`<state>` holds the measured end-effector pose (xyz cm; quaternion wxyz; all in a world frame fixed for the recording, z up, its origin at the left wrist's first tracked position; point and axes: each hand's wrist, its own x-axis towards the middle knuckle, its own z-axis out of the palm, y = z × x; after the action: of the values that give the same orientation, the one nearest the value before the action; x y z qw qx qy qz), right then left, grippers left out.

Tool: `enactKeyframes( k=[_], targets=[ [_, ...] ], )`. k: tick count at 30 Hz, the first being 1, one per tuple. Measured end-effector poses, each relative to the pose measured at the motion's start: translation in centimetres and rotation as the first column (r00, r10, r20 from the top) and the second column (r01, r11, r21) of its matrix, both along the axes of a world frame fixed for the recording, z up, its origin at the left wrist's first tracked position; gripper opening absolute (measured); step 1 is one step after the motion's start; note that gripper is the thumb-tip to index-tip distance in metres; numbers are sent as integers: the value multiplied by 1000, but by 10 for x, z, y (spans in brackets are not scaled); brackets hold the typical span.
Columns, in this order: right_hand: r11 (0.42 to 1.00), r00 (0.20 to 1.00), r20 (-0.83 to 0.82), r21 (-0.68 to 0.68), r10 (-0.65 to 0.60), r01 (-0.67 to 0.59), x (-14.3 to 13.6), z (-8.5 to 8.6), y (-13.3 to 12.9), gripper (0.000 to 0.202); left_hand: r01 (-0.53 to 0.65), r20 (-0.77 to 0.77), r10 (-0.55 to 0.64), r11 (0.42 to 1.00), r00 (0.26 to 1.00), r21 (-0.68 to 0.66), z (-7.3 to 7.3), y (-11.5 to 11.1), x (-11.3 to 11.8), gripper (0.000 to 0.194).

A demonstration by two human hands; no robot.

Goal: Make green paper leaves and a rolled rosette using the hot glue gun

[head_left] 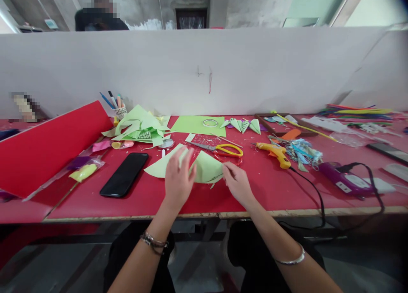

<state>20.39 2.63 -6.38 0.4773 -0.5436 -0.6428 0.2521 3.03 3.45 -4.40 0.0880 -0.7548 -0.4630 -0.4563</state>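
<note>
A light green piece of paper [208,169] lies at the table's front, its right part curved up and marked with a dark line. My right hand [237,183] pinches the right corner of this paper between thumb and fingers. Over its middle is my left hand [179,174], fingers stretched out and apart, hiding part of the sheet; whether the palm presses on it I cannot tell. Just behind the paper lie scissors [230,149] with yellow handles. Several small green paper cones [254,126] stand farther back, near a silver ring of tape [210,122] on a green sheet [186,125].
A black phone [125,175] lies left of the paper, with a heap of green paper scraps [140,125] behind it. To the right are a yellow glue gun [274,152] and a purple power strip [346,179] with a black cord. A white partition [143,72] borders the back.
</note>
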Motion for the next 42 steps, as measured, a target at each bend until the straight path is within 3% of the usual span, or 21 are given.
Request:
enactKeyframes(
  k=[2,4,9,15,20,23,27,28,30,33,37,42],
  targets=[
    [992,985,129,33,115,-121,-3,-1,-1,25,91,-254,-77,995,964,44,-1,-6,9,31],
    [973,951,226,39,213,-227,-6,-2,-2,26,135,-400,-123,991,908,3,-3,-9,14,23],
    [954,917,285,31,277,-298,-10,-1,-3,26,142,-493,-185,982,850,-125,-4,-5,10,17],
    [940,909,249,-18,335,-341,-11,2,-7,26,194,-508,-297,949,809,-247,-4,-3,1,14],
    [952,932,198,-28,303,-304,-10,4,-8,30,147,-509,-303,935,806,-323,1,0,-14,13],
    [967,956,150,-37,253,-251,-6,3,-7,32,60,-488,-258,921,834,-384,5,5,-32,14],
    [978,970,123,-36,209,-206,-1,2,-5,32,-68,-351,-85,913,933,-403,8,9,-50,17],
    [974,966,130,-40,225,-222,-2,2,-5,31,-34,-292,-94,914,952,-405,9,8,-50,19],
    [963,953,144,-51,268,-263,-3,2,-6,29,131,-176,-223,896,959,-424,9,4,-44,22],
    [953,939,161,-54,303,-298,-7,3,-6,28,315,-130,-415,828,900,-464,7,-2,-31,22],
    [946,928,183,-50,323,-320,-11,2,-5,28,307,-200,-446,819,873,-484,3,-5,-24,16],
    [943,929,161,-76,332,-324,-9,0,-4,30,242,-278,-407,844,870,-479,5,-4,-34,13]
  ],
)
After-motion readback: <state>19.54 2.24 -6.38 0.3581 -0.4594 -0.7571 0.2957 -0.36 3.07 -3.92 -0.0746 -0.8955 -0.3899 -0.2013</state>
